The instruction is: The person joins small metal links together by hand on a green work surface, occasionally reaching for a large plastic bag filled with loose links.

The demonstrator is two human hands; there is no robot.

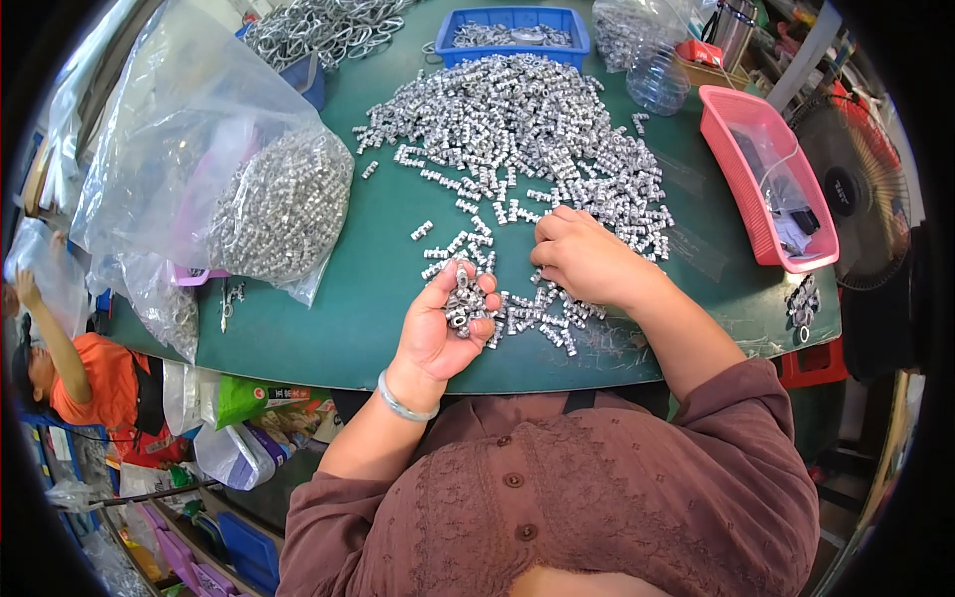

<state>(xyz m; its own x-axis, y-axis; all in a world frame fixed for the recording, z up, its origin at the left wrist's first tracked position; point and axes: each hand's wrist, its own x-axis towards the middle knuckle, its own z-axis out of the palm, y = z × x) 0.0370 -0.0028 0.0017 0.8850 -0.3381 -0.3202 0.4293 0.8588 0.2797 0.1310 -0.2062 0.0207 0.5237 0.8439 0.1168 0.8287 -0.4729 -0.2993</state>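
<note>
From where I stand, the person at the green worktop (298, 343) works close to the middle of its near edge. The left hand (426, 333) is turned palm up, its fingers and thumb curled around a handful of small metal pieces (465, 306); a pale bracelet (406, 401) circles that wrist. The right hand (579, 259) is back-up, fingers bent down at the near fringe of the loose pieces; its fingertips are hidden, so I can't tell whether they pinch one.

The same silvery pieces form a broad heap (507, 119) beyond both hands, away from the near edge, thinning into a scatter that reaches back between them. Past the heap, farther from the near edge, sits a blue tray (512, 13) with more metal parts in it. A clear bag (149, 129), partly filled with small silvery pieces, slumps along the left edge. Along the right edge is a pink basket (736, 194) holding a cable and other odds and ends, and a small dark cluster (803, 301) lies near the right near corner. Outside the right edge there's a dark fan (875, 184); off the left edge, a person in orange (96, 373) has an arm raised.
</note>
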